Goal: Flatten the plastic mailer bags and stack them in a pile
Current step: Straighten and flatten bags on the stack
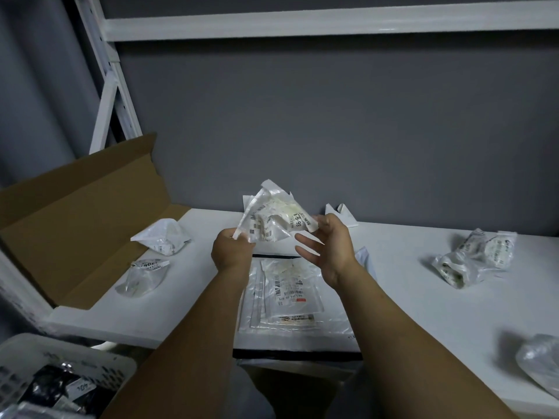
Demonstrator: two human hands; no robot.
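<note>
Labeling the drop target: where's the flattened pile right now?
Head view: the flattened pile lies centre on the white table, between the forearms, below the crumpled mailer held by the left hand and right hand.

A white counter (pixel 423 303) runs along a grey wall (pixel 302 131). On its left end lies an opened brown cardboard box (pixel 75 225), one long flap raised toward a white metal shelving upright (pixel 116 86). A white shelf beam (pixel 302 24) crosses overhead. At lower left, below the counter's edge, a white perforated basket (pixel 60 355) holds dark packets (pixel 51 385).
</note>
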